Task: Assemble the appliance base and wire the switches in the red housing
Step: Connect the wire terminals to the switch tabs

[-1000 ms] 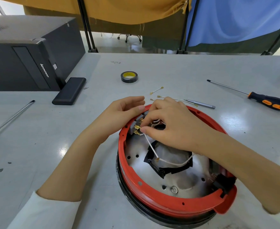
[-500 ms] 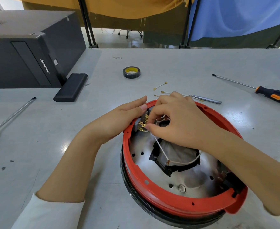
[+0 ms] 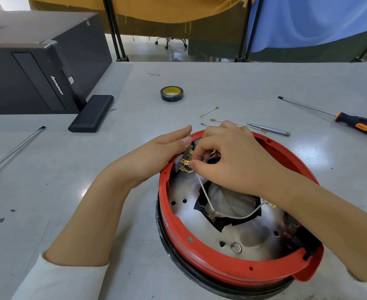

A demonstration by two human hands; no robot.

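The round red housing (image 3: 210, 265) lies upside down on the grey table, with a shiny metal plate and a black-taped patch inside. Grey switches with brass terminals (image 3: 183, 163) sit against its inner left wall. My left hand (image 3: 158, 154) rests against the outside of the housing by the switches, fingers straight. My right hand (image 3: 232, 161) reaches inside and pinches the end of a white wire (image 3: 206, 198) at the terminals. That wire runs down across the taped patch.
Loose short wires with brass ends (image 3: 209, 112) and a small silver driver (image 3: 269, 128) lie behind the housing. A tape roll (image 3: 171, 93) sits farther back. An orange-handled screwdriver (image 3: 357, 124) is at right, another screwdriver (image 3: 13, 150) at left, beside a black computer case (image 3: 37, 61).
The view has shifted slightly. My right hand's fingers have worked the wire end closer onto the brass terminals; my left hand stays against the housing.
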